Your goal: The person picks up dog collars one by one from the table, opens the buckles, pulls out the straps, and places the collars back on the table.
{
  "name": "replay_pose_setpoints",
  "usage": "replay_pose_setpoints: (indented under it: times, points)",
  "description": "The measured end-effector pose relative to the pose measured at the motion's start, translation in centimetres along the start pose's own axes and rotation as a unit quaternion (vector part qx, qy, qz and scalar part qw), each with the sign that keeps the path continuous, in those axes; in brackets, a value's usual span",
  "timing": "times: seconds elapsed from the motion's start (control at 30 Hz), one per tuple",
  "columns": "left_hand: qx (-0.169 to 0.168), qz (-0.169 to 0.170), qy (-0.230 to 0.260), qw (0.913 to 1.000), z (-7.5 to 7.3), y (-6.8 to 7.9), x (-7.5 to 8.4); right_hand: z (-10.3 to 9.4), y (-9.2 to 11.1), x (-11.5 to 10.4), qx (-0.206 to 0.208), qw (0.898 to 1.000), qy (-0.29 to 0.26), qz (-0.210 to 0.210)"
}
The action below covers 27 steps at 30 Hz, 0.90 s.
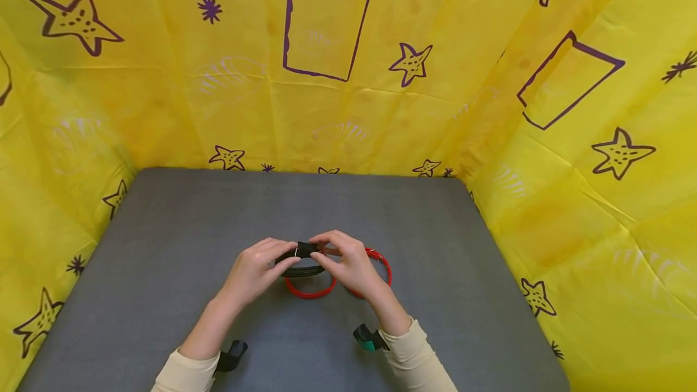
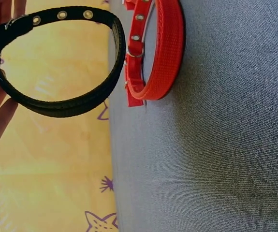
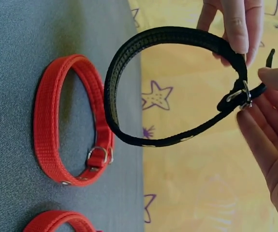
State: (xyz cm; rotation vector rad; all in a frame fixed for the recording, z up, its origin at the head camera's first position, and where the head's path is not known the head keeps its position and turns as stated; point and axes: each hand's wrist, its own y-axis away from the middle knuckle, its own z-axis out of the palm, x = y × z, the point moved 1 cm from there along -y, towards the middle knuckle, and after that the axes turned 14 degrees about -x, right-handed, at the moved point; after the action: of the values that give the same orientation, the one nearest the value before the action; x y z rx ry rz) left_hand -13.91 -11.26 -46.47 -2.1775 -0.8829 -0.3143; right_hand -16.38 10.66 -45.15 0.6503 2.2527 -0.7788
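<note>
Held up over the grey table is a black collar [image 1: 305, 271], closed into a loop. The left hand [image 1: 258, 268] pinches the band on one side of its metal buckle [image 3: 245, 94]. On the buckle's other side, the right hand [image 1: 351, 262] holds the strap's end between thumb and fingers. In the right wrist view the strap tip sticks up past the right thumb. Metal-rimmed eyelets [image 2: 62, 15] line part of the band in the left wrist view. Below and behind the hands lie two red collars, one left [image 1: 310, 295] and one right [image 1: 389, 271], both looped.
The grey table [image 1: 218, 204] is bounded at the back and sides by yellow cloth [image 1: 245, 114] with purple drawings. Black straps sit at both wrists, the right one [image 1: 366, 337] with a green patch. In the right wrist view, a red collar [image 3: 46, 121] stands on its edge.
</note>
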Motion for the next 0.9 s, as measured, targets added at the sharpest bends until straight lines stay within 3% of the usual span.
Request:
replay_pose_setpoints:
  times: [0.17,0.4,0.7,0.9]
  points:
    - [0.010,0.008,-0.004,0.9999,0.0,0.0,0.0,-0.1,0.2,0.2,-0.008,1.000,0.004,0.012]
    - [-0.012,-0.030,0.006,0.9995,0.0,0.3,0.0,0.0,0.3,0.2,0.009,1.000,-0.016,0.016]
    - [-0.023,-0.050,0.035,0.9979,0.3,0.4,0.0,-0.7,-0.1,-2.9,0.040,0.999,-0.037,0.001]
    - [-0.033,-0.066,0.032,0.9967,0.4,0.4,0.1,-0.5,-0.1,-2.8,0.042,0.998,-0.046,0.003]
